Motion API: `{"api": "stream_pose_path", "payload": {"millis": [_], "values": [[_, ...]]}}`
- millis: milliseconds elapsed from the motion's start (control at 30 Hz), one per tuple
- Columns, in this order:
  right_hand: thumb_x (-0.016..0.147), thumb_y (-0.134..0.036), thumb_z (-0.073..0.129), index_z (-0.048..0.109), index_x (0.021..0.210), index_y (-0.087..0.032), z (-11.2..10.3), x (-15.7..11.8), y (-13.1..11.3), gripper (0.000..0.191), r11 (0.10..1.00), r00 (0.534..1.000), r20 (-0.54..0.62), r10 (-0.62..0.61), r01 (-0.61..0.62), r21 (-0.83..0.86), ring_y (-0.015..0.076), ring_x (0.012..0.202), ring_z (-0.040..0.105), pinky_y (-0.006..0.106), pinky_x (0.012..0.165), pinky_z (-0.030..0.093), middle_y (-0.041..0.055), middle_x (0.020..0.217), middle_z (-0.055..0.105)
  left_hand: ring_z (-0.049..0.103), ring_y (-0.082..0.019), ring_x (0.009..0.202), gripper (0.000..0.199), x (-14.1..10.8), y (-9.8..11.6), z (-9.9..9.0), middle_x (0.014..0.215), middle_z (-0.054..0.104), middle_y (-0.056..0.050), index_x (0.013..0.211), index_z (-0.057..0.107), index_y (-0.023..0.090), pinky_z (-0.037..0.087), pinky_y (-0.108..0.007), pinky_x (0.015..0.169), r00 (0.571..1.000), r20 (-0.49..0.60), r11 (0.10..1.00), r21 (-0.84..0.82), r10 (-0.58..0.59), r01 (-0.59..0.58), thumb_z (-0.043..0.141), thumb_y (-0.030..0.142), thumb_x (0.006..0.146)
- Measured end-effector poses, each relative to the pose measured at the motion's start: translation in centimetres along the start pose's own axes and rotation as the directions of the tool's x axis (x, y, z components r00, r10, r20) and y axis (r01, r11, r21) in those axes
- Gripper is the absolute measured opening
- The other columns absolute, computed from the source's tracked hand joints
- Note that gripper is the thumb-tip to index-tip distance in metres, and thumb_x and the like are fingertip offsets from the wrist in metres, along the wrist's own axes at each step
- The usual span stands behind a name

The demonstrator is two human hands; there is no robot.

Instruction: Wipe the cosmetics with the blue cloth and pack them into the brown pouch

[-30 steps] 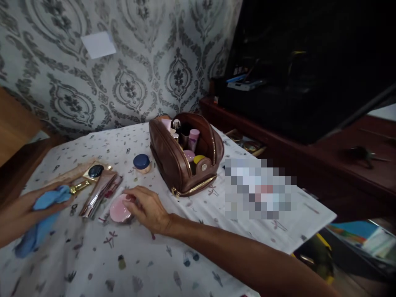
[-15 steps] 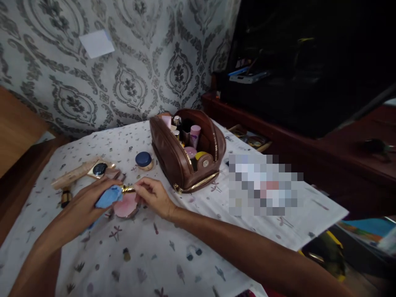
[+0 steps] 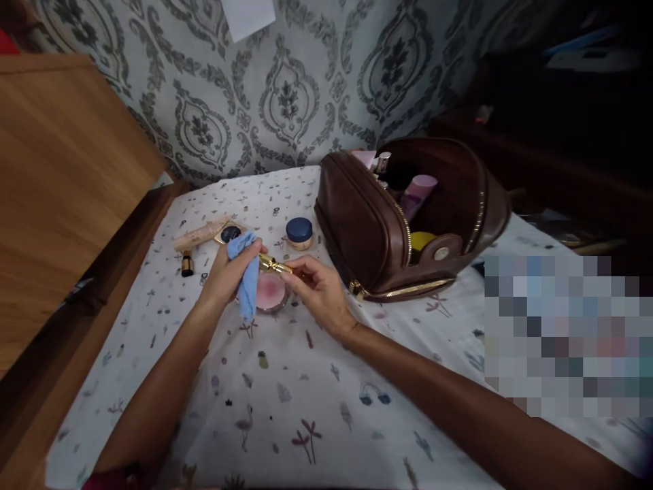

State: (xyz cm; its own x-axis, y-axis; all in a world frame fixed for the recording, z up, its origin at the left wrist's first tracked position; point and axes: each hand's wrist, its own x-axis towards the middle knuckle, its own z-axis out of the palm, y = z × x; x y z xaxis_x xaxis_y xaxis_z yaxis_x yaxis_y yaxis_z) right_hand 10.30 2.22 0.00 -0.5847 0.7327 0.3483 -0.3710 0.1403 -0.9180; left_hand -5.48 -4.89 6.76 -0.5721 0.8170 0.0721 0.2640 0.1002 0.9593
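My left hand (image 3: 220, 280) is closed around a light blue cloth (image 3: 248, 291), which hangs down past the fingers. A shiny gold cosmetic tube (image 3: 275, 265) spans the gap between my hands. One end of it meets the cloth, while the fingertips of my right hand (image 3: 324, 294) pinch the other. Below the tube lies a round pink compact (image 3: 270, 291), partly covered by the cloth. A jar with a dark blue lid (image 3: 299, 231) stands behind my hands. Beyond the left hand are a beige tube (image 3: 198, 236), a gold-edged case with a dark round centre (image 3: 231, 234) and a small black-and-gold bottle (image 3: 188, 264).
An open brown leather bag (image 3: 357, 218) with cosmetics inside, including a pink tube (image 3: 418, 196), stands right of my hands. A patterned white cloth (image 3: 286, 422) covers the table. Wooden furniture (image 3: 66, 184) borders the left side. A blurred-out patch (image 3: 571, 333) lies at the right.
The view has swung left and closer, so everything sits further right in the picture. Both hands keep hold of the cloth and gold tube; the blue cloth now hangs lower from the left hand.
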Motion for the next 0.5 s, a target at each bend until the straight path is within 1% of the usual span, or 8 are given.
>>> {"api": "stream_pose_path", "payload": {"millis": [100,167,267,333,367,400,433,500], "values": [[0.091,-0.031,0.067,0.068,0.099,-0.017,-0.2,-0.2,0.0,0.016,0.968,0.99,-0.001,-0.142,0.139,-0.207,0.0138,0.076,0.062,0.028,0.072,0.052,0.003,0.087,0.068,0.057,-0.013,0.056,0.04,0.1,-0.4,0.3,0.062,0.063,0.0,0.082,0.072,0.016,0.045,-0.023,0.051,0.996,0.023,0.991,-0.102,-0.088,0.09,0.076,0.055,0.077],[0.094,-0.028,0.064,0.068,0.102,-0.018,-0.4,-0.3,-0.1,0.014,0.917,0.97,0.019,-0.242,0.235,-0.322,0.014,0.076,0.061,0.028,0.073,0.052,0.0029,0.087,0.067,0.059,-0.014,0.057,0.039,0.0,-0.4,0.3,0.064,0.065,-0.001,0.084,0.072,0.016,0.045,-0.023,0.051,0.995,0.039,0.991,-0.102,-0.088,0.092,0.078,0.054,0.076],[0.097,-0.021,0.06,0.069,0.099,-0.019,-0.6,-0.3,-0.5,0.01,0.793,0.912,0.1,-0.398,0.397,-0.462,0.0151,0.082,0.06,0.029,0.076,0.053,0.0044,0.09,0.066,0.056,-0.012,0.054,0.038,-0.3,-0.1,0.4,0.062,0.062,0.001,0.081,0.071,0.016,0.045,-0.022,0.05,0.997,0.037,0.994,-0.08,-0.067,0.07,0.078,0.053,0.076],[0.098,-0.017,0.057,0.069,0.092,-0.019,-0.8,-0.2,-0.9,0.014,0.69,0.864,0.179,-0.471,0.487,-0.536,0.0163,0.086,0.06,0.031,0.079,0.053,0.0058,0.092,0.065,0.054,-0.011,0.053,0.037,-0.5,0.1,0.5,0.063,0.061,0.002,0.079,0.07,0.017,0.044,-0.021,0.049,0.996,0.038,0.991,-0.101,-0.083,0.086,0.079,0.052,0.075],[0.098,-0.017,0.056,0.069,0.089,-0.02,-0.9,-0.1,-1.0,0.016,0.651,0.847,0.21,-0.488,0.514,-0.559,0.0169,0.088,0.06,0.032,0.081,0.052,0.0061,0.092,0.065,0.053,-0.011,0.053,0.037,-0.6,0.2,0.6,0.063,0.061,0.002,0.078,0.07,0.017,0.045,-0.021,0.049,0.995,0.041,0.988,-0.118,-0.096,0.101,0.079,0.052,0.075],[0.098,-0.018,0.055,0.069,0.089,-0.021,-0.9,-0.1,-1.1,0.017,0.634,0.841,0.226,-0.492,0.524,-0.57,0.0174,0.089,0.06,0.032,0.081,0.052,0.0061,0.092,0.065,0.053,-0.011,0.053,0.036,-0.6,0.3,0.7,0.063,0.061,0.002,0.078,0.069,0.017,0.045,-0.022,0.049,0.993,0.042,0.985,-0.133,-0.106,0.111,0.08,0.051,0.074],[0.098,-0.019,0.055,0.069,0.09,-0.022,-1.0,-0.1,-1.2,0.016,0.639,0.846,0.232,-0.481,0.519,-0.568,0.0177,0.089,0.06,0.033,0.082,0.053,0.0059,0.093,0.065,0.053,-0.011,0.053,0.035,-0.7,0.3,0.8,0.063,0.06,0.002,0.078,0.069,0.017,0.045,-0.022,0.049,0.993,0.041,0.983,-0.143,-0.111,0.115,0.08,0.051,0.074],[0.098,-0.023,0.058,0.07,0.096,-0.023,-1.0,-0.1,-1.3,0.012,0.697,0.877,0.208,-0.433,0.472,-0.541,0.0183,0.088,0.061,0.035,0.082,0.052,0.0055,0.094,0.066,0.054,-0.012,0.054,0.035,-0.6,0.2,0.8,0.063,0.06,0.001,0.078,0.069,0.017,0.046,-0.023,0.05,0.993,0.036,0.982,-0.147,-0.111,0.115,0.079,0.051,0.075]]}}
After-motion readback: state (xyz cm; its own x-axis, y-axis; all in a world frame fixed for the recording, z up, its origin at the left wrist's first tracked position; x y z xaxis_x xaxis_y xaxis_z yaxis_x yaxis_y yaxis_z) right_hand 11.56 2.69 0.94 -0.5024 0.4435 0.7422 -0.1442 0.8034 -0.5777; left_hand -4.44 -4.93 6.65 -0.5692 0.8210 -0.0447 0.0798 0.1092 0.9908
